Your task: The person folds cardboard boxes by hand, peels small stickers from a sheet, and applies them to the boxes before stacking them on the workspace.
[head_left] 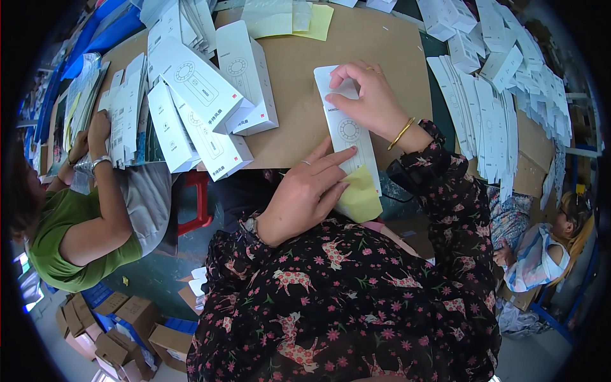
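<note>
A flat, narrow white carton (pixel 349 141) printed with a round fan drawing lies at a slant in front of me. My left hand (pixel 304 198), a ring on one finger, reaches over its lower half with fingertips on the printed face. A yellow sheet (pixel 361 196) sits under those fingers and overhangs the lower end; they seem closed on it. Over the upper end, my right hand (pixel 369 95), with a gold bangle at the wrist, curls thumb and index finger close together in a near pinch. Whatever may be between them is too small to make out.
Folded-up white cartons (pixel 245 76) are piled to the left on the brown board (pixel 394 51). Flat cartons (pixel 474 121) stand in rows at right. Yellow sheets (pixel 313 22) lie at the far edge. One person (pixel 89 235) works at left, another (pixel 538 254) sits at right.
</note>
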{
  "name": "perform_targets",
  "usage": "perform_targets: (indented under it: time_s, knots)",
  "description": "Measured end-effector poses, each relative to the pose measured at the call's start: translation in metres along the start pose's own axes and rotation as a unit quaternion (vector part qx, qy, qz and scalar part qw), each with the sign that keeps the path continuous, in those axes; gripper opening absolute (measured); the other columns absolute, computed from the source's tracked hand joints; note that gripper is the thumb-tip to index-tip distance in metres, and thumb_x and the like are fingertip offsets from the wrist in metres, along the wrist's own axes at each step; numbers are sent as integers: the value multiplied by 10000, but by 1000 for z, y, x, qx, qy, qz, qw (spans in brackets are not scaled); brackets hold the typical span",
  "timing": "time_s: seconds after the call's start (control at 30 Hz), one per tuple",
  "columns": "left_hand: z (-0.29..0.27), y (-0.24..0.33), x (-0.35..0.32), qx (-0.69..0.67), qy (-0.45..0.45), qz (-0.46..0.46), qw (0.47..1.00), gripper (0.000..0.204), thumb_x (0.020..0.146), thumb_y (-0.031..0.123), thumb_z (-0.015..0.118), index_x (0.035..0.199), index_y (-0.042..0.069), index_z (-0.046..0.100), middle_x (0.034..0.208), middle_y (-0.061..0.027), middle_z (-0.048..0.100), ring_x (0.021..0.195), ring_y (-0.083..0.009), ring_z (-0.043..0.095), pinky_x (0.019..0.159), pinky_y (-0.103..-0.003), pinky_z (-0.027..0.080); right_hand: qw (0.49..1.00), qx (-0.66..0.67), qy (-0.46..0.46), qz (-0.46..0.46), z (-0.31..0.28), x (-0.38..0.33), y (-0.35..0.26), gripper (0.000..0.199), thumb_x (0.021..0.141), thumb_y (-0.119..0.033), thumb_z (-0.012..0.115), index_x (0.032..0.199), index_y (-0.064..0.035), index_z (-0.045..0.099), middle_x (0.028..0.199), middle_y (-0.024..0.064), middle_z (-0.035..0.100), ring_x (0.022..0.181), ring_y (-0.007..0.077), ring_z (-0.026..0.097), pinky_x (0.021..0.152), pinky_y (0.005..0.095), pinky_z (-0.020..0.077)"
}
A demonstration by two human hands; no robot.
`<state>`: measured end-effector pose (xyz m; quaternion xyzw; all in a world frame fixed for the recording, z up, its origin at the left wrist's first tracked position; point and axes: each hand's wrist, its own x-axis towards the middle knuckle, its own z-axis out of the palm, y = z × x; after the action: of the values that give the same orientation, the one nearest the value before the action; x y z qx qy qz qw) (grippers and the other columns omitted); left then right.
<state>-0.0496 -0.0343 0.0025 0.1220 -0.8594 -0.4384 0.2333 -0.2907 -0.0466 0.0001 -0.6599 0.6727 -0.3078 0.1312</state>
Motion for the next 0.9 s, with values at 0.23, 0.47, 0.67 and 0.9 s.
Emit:
perform_targets:
  time_s: [0.23,0.47,0.67,0.9]
  knots:
    - [0,1,-5,-46,32,-9,998,121,935,46,724,958,-40,643,1413,-218,636,1249,-427,636,1116,-489,491,991,111,61,40,-7,-18,4,220,928,-135,778,1118,-60,699,1159,42,708,1114,197,620,963,332,503]
    - [-9,-12,-33,-158,-26,-159,974,62,975,12,708,1005,-28,672,1537,-258,548,1402,-349,584,1094,-381,481,914,145,-193,325,-56,-107,-17,374,1023,-200,715,1342,-21,636,1246,57,680,1105,128,628,850,269,545]
    - [4,-4,-10,-319,-56,-89,942,74,977,-10,700,1049,-25,687,1585,-264,500,1463,-352,518,1071,-365,482,924,327,-15,196,-26,-158,-46,543,1066,-188,627,1562,-54,448,1404,86,599,1147,162,645,874,299,576]
    - [3,13,22,-307,-25,-88,947,116,983,-13,695,1097,-32,706,1498,-256,587,1352,-288,623,1032,-333,496,789,515,197,271,-86,-118,-14,554,1044,-130,639,1538,-13,418,1358,99,632,1150,188,675,900,357,597]
